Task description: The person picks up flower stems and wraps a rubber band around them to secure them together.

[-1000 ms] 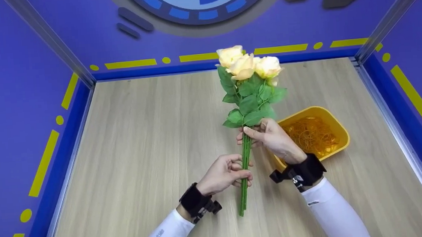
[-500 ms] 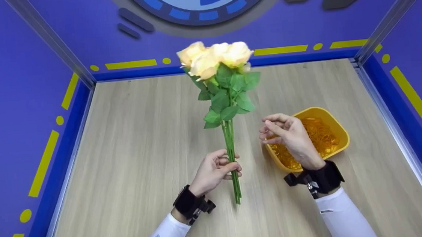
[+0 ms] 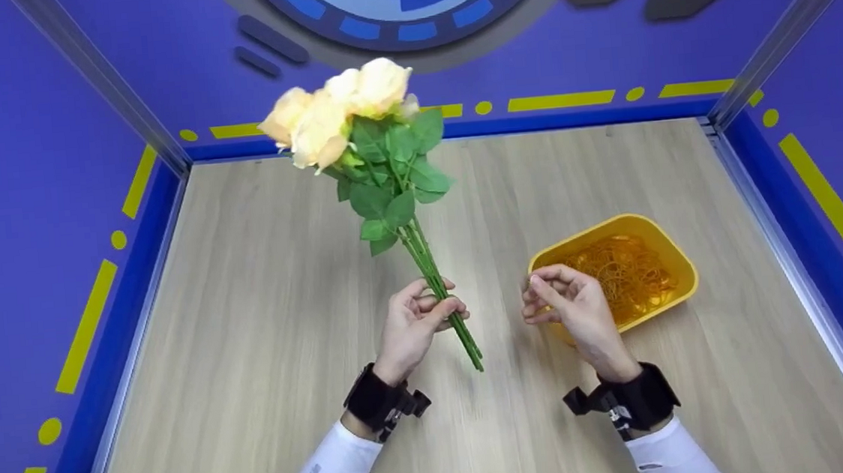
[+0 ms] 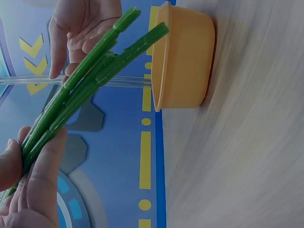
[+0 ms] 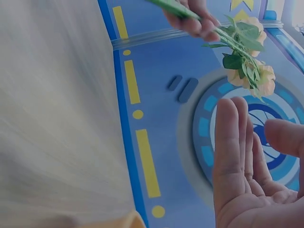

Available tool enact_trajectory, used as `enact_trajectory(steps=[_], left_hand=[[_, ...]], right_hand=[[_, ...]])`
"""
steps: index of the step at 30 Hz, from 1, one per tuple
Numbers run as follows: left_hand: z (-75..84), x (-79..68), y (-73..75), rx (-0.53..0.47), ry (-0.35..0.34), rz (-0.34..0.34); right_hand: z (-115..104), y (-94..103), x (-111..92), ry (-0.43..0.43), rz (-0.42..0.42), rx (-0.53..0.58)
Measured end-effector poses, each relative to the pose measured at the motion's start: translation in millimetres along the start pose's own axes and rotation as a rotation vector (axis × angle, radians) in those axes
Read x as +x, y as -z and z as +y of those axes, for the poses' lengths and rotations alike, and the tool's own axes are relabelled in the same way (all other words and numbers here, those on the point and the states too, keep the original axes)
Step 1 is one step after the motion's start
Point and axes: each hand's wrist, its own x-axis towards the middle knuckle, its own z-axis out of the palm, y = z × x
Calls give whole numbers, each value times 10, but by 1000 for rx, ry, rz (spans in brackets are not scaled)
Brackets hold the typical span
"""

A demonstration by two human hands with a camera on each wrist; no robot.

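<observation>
A bunch of cream-peach roses [image 3: 380, 93] with green leaves slants up and left over the table in the head view. My left hand [image 3: 408, 331] grips its green stems low down, between thumb and fingers, and the cut ends stick out below. In the left wrist view the bundled stems [image 4: 71, 97] cross in front of the camera. My right hand [image 3: 586, 317] holds nothing, beside the near left side of a yellow bin [image 3: 687, 279]. The right wrist view shows its fingers [image 5: 228, 147] extended, with the thumb apart from them.
Thin amber rubber bands [image 3: 624, 273] lie tangled in the yellow bin, partly hidden by my right hand. The bin stands at the right of the wooden table [image 3: 267, 279]. Blue panels [image 3: 7, 224] with metal edges enclose the table at left, back and right.
My right hand has let go of the stems and drawn back rightward to the bin. My left hand has moved left and slightly up with the roses, tilting their heads left.
</observation>
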Motion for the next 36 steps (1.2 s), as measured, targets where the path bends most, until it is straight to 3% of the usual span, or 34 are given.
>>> enact_trajectory(steps=[5, 16, 24, 31, 36], left_hand=[[-5, 27, -59, -11, -58, 47], [-13, 34, -151, -55, -114, 104], [-30, 35, -177, -107, -126, 140], [-101, 46, -192, -103, -150, 156], [-189, 51, -205, -101, -143, 173]], right_hand=[[125, -158, -70, -14, 31, 16], [394, -299, -185, -69, -37, -85], [460, -359, -191, -68, -32, -109], [470, -420, -205, -95, -119, -74], [489, -492, -211, -93, -123, -96]])
